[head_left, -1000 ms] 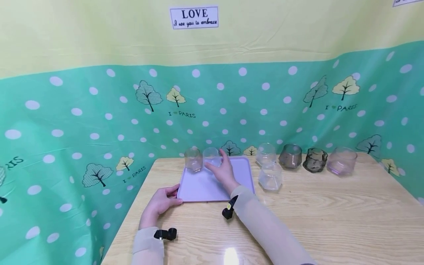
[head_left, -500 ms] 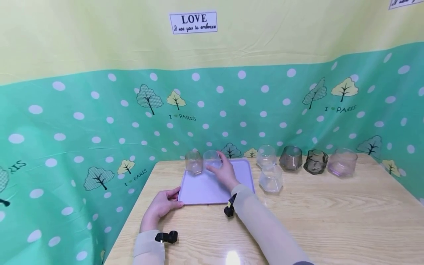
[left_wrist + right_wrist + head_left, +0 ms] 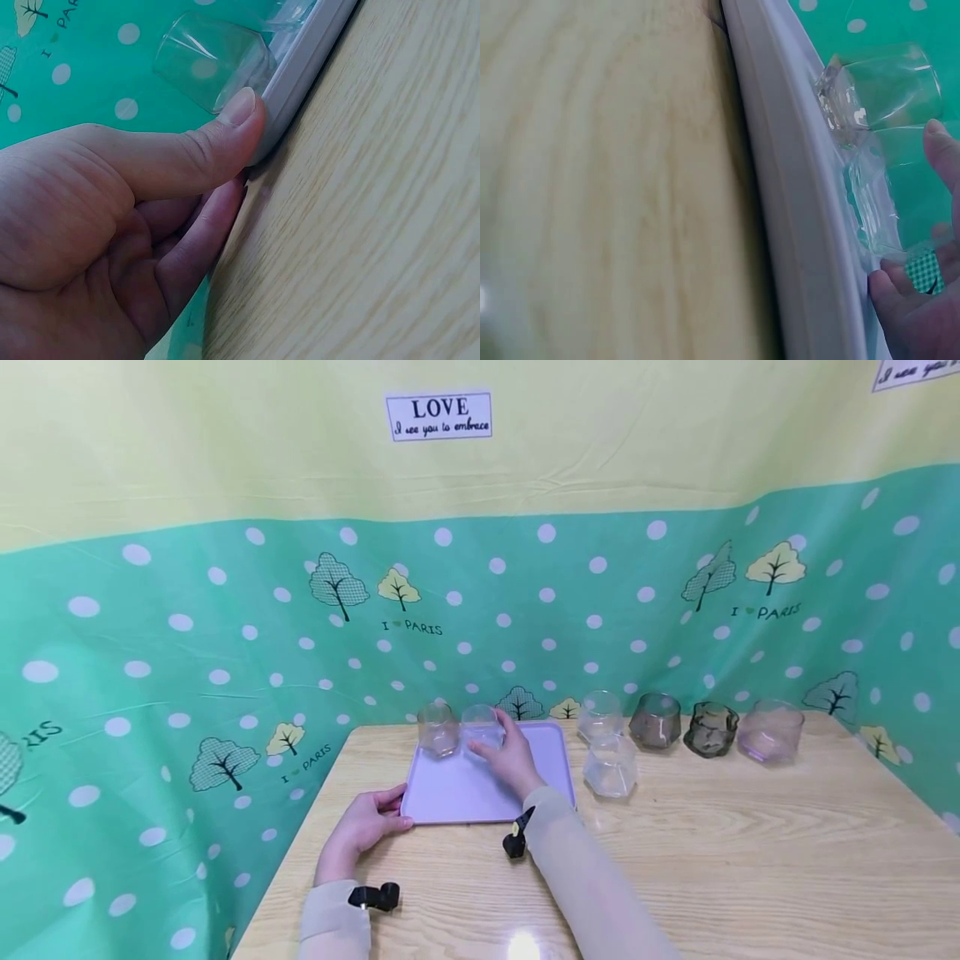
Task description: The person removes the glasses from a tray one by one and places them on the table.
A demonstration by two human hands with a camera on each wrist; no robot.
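Observation:
In the head view a lavender tray (image 3: 480,797) lies on the wooden table. My left hand (image 3: 363,822) holds its front left corner; the left wrist view has the thumb (image 3: 202,146) against the rim and the other fingers lower down by the corner. On the tray's back part, my right hand (image 3: 513,756) holds a clear glass (image 3: 480,724) between thumb and fingers. Just left of that stands a faintly amber glass (image 3: 438,731). From the right wrist view, both glasses stand side by side and very close; whether they touch I cannot tell.
Right of the tray are two clear glasses, one behind (image 3: 600,714) and one in front (image 3: 611,768). Further right stand a smoky grey glass (image 3: 656,722), a dark wavy glass (image 3: 711,729) and a pinkish glass (image 3: 771,732). A patterned curtain (image 3: 480,585) hangs directly behind the table (image 3: 735,860).
The head view has tilted slightly, so everything sits a little lower in it. Both hands, the tray and the glasses keep nearly the same places relative to each other.

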